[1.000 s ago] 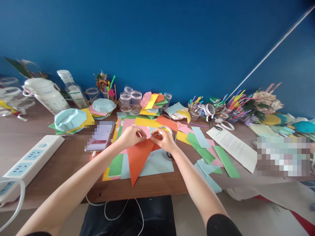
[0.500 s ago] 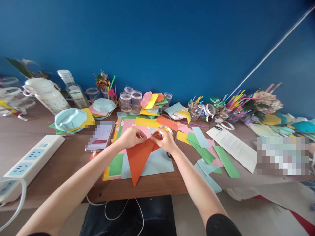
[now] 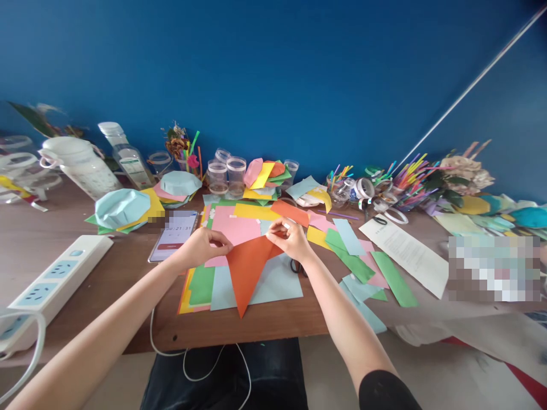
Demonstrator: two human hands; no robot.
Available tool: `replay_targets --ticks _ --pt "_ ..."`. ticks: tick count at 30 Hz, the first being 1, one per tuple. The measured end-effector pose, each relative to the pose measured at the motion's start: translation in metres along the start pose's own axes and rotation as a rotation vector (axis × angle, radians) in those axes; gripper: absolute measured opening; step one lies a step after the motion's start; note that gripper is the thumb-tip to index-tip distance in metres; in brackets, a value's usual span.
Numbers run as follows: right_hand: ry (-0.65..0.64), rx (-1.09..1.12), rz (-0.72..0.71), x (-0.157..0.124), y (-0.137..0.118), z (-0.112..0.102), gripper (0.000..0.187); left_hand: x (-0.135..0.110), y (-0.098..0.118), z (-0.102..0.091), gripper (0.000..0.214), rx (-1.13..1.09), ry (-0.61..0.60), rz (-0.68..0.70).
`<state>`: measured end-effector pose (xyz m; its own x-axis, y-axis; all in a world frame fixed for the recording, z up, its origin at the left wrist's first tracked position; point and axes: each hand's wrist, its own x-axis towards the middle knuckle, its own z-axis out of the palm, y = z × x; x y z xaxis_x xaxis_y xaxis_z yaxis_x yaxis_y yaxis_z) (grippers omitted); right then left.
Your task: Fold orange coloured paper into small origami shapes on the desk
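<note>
A folded sheet of orange paper (image 3: 249, 267) hangs between my hands, one pointed corner hanging down towards the table's front edge. My left hand (image 3: 209, 246) pinches its upper left corner between thumb and fingers. At the top right, my right hand (image 3: 288, 236) grips the paper near the fold, and a smaller orange flap shows beneath the fingers. Under the orange paper lies a light blue sheet (image 3: 277, 287) on a stack of coloured sheets, with a green sheet (image 3: 200, 286) and a pink sheet (image 3: 231, 219) showing. The dark scissor handles (image 3: 294, 266) peek out beside my right wrist.
A phone (image 3: 173, 236) lies left of the stack, with a white power strip (image 3: 55, 279) further left. Paper strips, such as a green strip (image 3: 394, 279), lie scattered to the right. Plastic cups (image 3: 236, 169), folded paper hats (image 3: 123, 208) and straws (image 3: 412, 176) line the back.
My hands have moved apart: the left went left and slightly down to the orange paper's left corner. The right stayed near the top right. The paper's lower tip shifted slightly right and up.
</note>
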<state>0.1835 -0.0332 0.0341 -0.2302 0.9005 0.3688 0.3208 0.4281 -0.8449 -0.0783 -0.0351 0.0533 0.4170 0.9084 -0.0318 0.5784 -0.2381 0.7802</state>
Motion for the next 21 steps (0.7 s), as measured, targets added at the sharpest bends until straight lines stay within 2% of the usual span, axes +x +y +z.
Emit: replay_targets --ticks 4,8,12,15,18,21 --pt "0.043 0.03 -0.003 0.002 0.003 -0.007 0.018 -0.014 -0.021 -0.009 0.022 0.019 -0.012 -0.07" --pt "0.045 0.054 0.014 0.003 0.005 -0.008 0.02 -0.02 -0.031 -0.018 0.027 0.011 0.056 -0.122" --pt "0.012 0.029 0.02 0.002 0.003 -0.003 0.019 -0.01 -0.011 -0.019 0.031 0.013 0.16 -0.104" --pt "-0.018 0.015 0.019 0.001 0.003 0.002 0.018 0.006 0.013 -0.007 0.026 0.019 0.222 -0.013" --pt "-0.035 0.021 0.012 0.001 0.004 0.005 0.017 0.022 0.033 0.012 0.019 0.05 0.148 0.127" --pt "-0.036 0.024 0.004 0.0 0.005 0.006 0.016 0.033 0.041 0.025 0.017 0.116 0.094 0.19"
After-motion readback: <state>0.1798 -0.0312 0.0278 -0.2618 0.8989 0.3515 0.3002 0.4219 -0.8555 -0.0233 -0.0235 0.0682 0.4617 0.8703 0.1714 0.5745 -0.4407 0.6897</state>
